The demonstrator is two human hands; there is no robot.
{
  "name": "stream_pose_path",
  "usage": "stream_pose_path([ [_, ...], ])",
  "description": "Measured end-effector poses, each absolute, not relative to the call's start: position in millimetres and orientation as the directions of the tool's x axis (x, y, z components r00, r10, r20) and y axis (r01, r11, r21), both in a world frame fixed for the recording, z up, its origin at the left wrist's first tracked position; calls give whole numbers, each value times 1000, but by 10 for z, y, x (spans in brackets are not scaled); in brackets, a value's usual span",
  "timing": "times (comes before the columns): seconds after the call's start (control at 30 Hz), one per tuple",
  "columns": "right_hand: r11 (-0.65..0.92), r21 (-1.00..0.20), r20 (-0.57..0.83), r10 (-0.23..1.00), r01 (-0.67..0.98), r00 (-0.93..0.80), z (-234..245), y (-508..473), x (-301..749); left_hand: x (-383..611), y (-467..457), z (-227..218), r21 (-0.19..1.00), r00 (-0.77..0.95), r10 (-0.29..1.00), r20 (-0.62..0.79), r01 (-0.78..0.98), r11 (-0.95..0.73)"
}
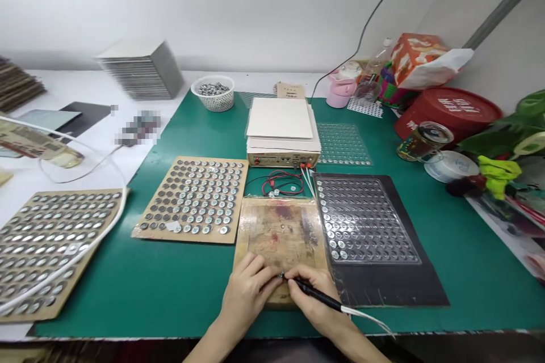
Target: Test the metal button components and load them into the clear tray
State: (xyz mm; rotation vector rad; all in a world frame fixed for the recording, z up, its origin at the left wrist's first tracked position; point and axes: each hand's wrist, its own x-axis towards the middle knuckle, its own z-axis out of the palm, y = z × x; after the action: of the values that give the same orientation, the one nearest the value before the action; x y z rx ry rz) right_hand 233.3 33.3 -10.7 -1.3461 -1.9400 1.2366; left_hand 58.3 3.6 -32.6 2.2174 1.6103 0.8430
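Note:
My left hand pinches a small round metal part between thumb and forefinger, low over a worn wooden board. My right hand is closed round a black pen-like probe with white wires trailing from its rear end. The probe's tip meets or nearly meets the part; fingers hide the exact contact. Left of the board, a brown tray carries rows of small round metal parts. On its right, a clear blister tray has similar parts in its left columns and lies on a black sheet.
Behind the board stands an instrument with red and white leads and white panels stacked on top. A white basket of metal parts is at the back. Another filled tray lies far left, crossed by a white cable. A can stands right.

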Motion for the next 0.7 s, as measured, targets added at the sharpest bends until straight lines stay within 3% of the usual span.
stream_pose_path([
  [0.13,171,-829,-109,884,533,-455,-142,402,2345,661,26,-314,543,189,941,281,777,-318],
  [0.23,259,-827,-27,868,499,-496,-226,431,2403,596,78,-238,562,179,942,285,765,-316],
  [0.33,474,-792,243,824,386,-512,-299,390,2437,211,146,-72,518,71,946,316,823,-235],
  [0.4,665,-664,458,723,341,-518,-322,324,2403,-196,173,30,426,-97,934,344,903,-63],
  [0.47,768,-534,555,634,354,-538,-320,258,2330,-604,196,64,300,-248,906,344,943,144],
  [0.57,725,-528,514,688,442,-513,-278,231,2266,-986,216,-6,156,-307,922,235,948,276],
  [0.7,541,-590,453,836,599,-309,-179,339,2539,-1015,134,-62,155,-383,898,216,922,356],
])
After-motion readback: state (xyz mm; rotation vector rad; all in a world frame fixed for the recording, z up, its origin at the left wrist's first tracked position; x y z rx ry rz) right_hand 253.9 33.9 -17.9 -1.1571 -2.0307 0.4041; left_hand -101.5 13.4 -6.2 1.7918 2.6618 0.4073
